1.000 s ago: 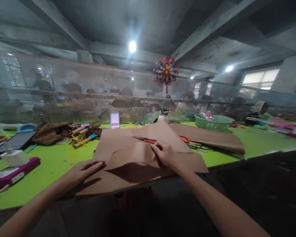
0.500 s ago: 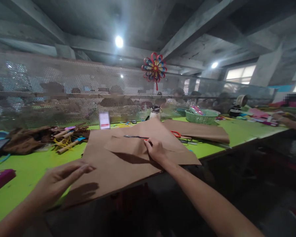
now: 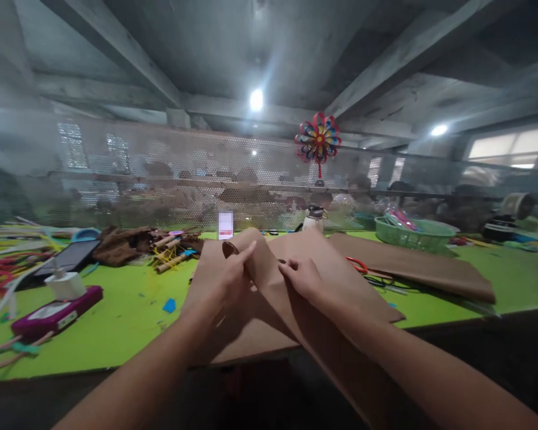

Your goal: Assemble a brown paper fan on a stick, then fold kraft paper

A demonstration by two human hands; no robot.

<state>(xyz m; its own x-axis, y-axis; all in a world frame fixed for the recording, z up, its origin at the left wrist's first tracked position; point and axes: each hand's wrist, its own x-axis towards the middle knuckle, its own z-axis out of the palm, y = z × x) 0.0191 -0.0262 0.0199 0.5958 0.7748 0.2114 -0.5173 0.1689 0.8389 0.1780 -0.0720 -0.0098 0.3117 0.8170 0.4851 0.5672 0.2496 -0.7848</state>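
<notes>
A sheet of brown paper (image 3: 226,343) lies across the front of the green table. Another piece of brown paper (image 3: 262,263) is lifted and curled above it, its lower part hanging past the table's front edge. My left hand (image 3: 235,278) is closed on the curled end, thumb on top. Beside it, my right hand (image 3: 303,279) pinches at the right edge of the lifted piece. A small dark thing shows at the right fingertips; I cannot make out what it is. An orange-red handle (image 3: 356,264) lies right of my right hand.
A folded brown sheet (image 3: 412,266) and a green basket (image 3: 415,233) are on the right. To the left lie a purple power strip (image 3: 58,313) with a white plug, a dark phone (image 3: 67,257) and small rolled sticks (image 3: 170,254). A perforated screen (image 3: 183,161) stands behind.
My left hand has moved right and taken hold of the brown paper, which is now lifted and curled. The view has turned left. The scissor blades seen on the paper are no longer visible there.
</notes>
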